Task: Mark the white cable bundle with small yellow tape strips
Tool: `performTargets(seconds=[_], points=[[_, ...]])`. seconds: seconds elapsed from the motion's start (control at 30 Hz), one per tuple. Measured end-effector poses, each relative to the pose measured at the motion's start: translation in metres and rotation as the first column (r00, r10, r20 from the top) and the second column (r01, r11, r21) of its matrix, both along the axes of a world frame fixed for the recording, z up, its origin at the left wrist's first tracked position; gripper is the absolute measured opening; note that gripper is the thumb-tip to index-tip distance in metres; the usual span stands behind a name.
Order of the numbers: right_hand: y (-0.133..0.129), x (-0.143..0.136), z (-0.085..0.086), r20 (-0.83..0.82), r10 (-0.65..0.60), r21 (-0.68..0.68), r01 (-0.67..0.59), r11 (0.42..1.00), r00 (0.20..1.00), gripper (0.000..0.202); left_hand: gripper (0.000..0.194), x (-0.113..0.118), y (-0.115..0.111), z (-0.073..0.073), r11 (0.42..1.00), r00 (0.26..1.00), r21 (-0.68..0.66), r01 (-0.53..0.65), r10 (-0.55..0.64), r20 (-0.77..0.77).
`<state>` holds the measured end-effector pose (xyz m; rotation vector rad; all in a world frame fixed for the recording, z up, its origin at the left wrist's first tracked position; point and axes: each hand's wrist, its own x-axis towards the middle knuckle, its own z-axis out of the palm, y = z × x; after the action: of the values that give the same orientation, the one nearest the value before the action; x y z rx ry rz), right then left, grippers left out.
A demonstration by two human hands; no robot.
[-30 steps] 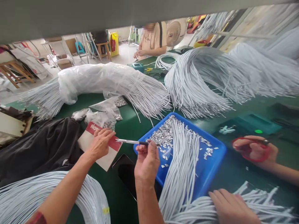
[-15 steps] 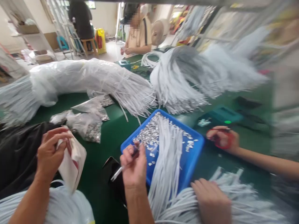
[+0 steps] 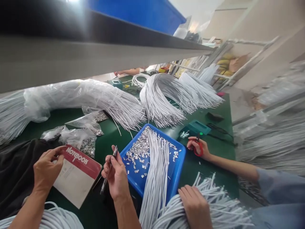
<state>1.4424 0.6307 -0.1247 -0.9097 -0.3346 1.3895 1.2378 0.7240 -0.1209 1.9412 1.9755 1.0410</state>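
Note:
My left hand [image 3: 47, 170] pinches the upper left corner of a notebook [image 3: 77, 178] with a red band across its cream cover. The cover faces up and reads "NOTEBOOK". In my right hand [image 3: 116, 176] is a dark pen [image 3: 109, 171], held slanted between thumb and fingers. Right of that hand lies a blue tray [image 3: 182, 159] with many small metal pieces [image 3: 139, 148] and a bundle of white cables [image 3: 157, 165] across it. Coiled white cables [image 3: 59, 218] lie below my left hand.
A co-worker's hand [image 3: 199, 148] holds red-handled scissors [image 3: 198, 149]; the other hand [image 3: 195, 206] rests on white cables. Bags of metal parts [image 3: 88, 146], a teal box [image 3: 196, 127] and large cable bundles [image 3: 164, 101] lie on the green table. A shelf beam [image 3: 95, 60] crosses above.
The notebook has turned flat, its cover now facing up. The pen has swung more upright in my right hand. The camera has turned, bringing the shelf beam into view.

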Motion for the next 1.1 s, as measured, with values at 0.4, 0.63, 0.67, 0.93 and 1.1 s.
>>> performTargets(seconds=[0.4,0.63,0.67,0.93,1.1], points=[[-0.005,-0.017,-0.006,-0.165,0.121,-0.011,-0.124,0.992,0.979,0.032,0.028,0.000,0.003,-0.015,0.999,0.999,-0.002,-0.039,0.039,-0.030],[0.004,-0.027,-0.011,-0.340,0.129,0.121,-0.093,0.988,0.932,0.055,0.028,-0.003,0.009,0.001,0.976,0.987,-0.167,-0.138,0.151,0.063],[0.005,-0.026,-0.012,-0.342,0.133,0.155,-0.084,0.984,0.930,0.061,0.031,0.001,0.008,0.004,0.965,0.969,-0.236,-0.117,0.162,0.184],[0.003,-0.036,-0.021,-0.270,0.508,0.363,-0.402,0.841,0.818,0.063,0.043,0.006,-0.007,0.003,0.517,0.636,-0.499,0.696,-0.121,0.762],[0.001,-0.052,-0.025,-0.282,0.520,0.301,-0.440,0.846,0.806,0.065,0.019,0.010,-0.015,0.006,0.401,0.570,-0.494,0.771,-0.090,0.817]])
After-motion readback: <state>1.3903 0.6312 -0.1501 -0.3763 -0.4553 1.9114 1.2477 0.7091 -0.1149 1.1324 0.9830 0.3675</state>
